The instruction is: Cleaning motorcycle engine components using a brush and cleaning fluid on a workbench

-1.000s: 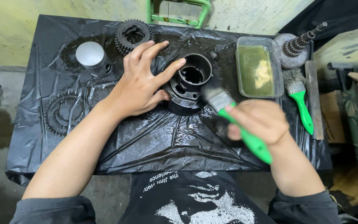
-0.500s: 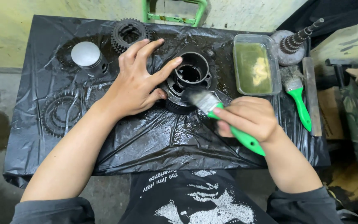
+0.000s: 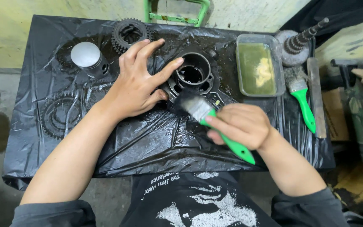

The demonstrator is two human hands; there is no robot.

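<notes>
Black ring-shaped engine part (image 3: 193, 75) sits on the black plastic sheet (image 3: 148, 138). Against its left side the left hand (image 3: 137, 84) lies flat with fingers spread, gripping nothing. Touching its near edge are the bristles of a green-handled brush (image 3: 215, 122), on which the right hand (image 3: 242, 126) is clamped. Right of the part stands a clear tray of yellowish liquid (image 3: 259, 67); left lies a silver piston (image 3: 87, 56).
</notes>
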